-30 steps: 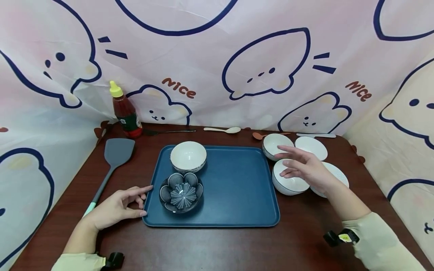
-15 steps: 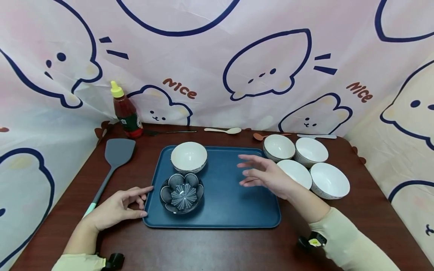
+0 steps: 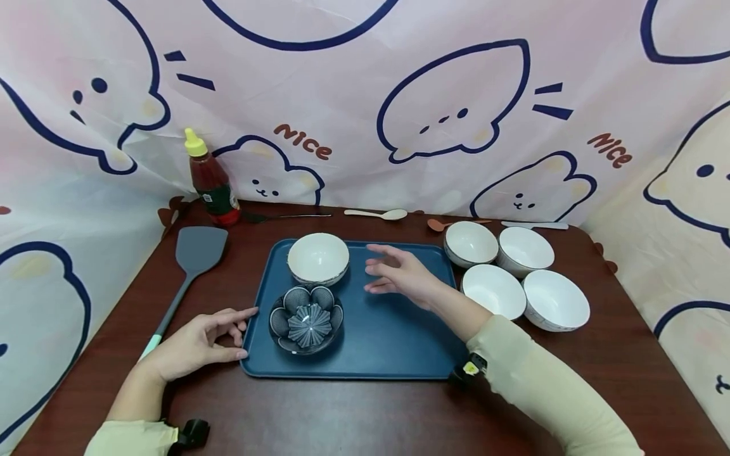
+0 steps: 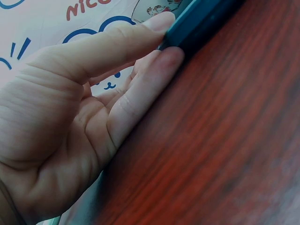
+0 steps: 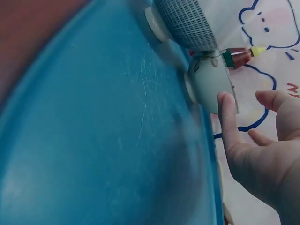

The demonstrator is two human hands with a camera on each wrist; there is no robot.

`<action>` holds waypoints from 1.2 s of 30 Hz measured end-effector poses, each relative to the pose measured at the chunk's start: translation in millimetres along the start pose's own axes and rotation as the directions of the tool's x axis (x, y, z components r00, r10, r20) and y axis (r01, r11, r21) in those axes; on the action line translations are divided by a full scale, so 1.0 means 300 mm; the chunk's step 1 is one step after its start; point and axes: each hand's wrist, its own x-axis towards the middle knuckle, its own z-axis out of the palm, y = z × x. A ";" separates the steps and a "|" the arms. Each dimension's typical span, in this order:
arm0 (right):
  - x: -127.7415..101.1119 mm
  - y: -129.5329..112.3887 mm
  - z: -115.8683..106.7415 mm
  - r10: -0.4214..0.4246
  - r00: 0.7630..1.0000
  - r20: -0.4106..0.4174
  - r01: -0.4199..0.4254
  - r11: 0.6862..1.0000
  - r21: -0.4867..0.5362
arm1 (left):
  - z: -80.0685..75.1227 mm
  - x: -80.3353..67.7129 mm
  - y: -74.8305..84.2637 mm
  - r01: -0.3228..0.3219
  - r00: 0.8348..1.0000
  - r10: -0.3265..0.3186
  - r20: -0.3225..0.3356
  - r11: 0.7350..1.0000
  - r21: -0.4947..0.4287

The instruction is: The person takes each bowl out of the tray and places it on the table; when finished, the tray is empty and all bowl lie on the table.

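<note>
Over the blue rectangular plastic tray (image 3: 393, 329) mid-table, the right hand (image 3: 402, 275) hovered, fingers apart and empty, beside the white round ceramic bowl (image 3: 317, 258) at the tray's far-left corner; a gentle rim grip seemed wise while the left hand (image 3: 191, 345), fingers relaxed, steadied the tray's left edge.

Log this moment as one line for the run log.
left hand: open, touching tray edge | right hand: open, over tray beside white bowl | flower dish: on tray

Left hand (image 4: 79, 117) on wooden table (image 4: 225, 150), fingertips against blue tray (image 4: 197, 23)
</note>
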 end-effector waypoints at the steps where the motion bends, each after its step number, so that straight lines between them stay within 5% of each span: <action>1: 0.015 -0.002 0.006 -0.001 1.000 0.004 0.001 1.000 0.003 | -0.001 0.002 0.000 -0.003 1.000 0.003 -0.002 1.000 0.001; 15: 0.159 0.044 0.093 0.025 0.999 0.046 -0.032 0.990 0.137 | -0.004 0.002 -0.003 -0.013 1.000 0.013 0.012 1.000 -0.021; 36: 0.187 0.035 0.148 -0.024 0.999 0.025 0.018 0.975 0.219 | -0.005 0.002 -0.001 0.001 1.000 -0.001 0.008 1.000 -0.013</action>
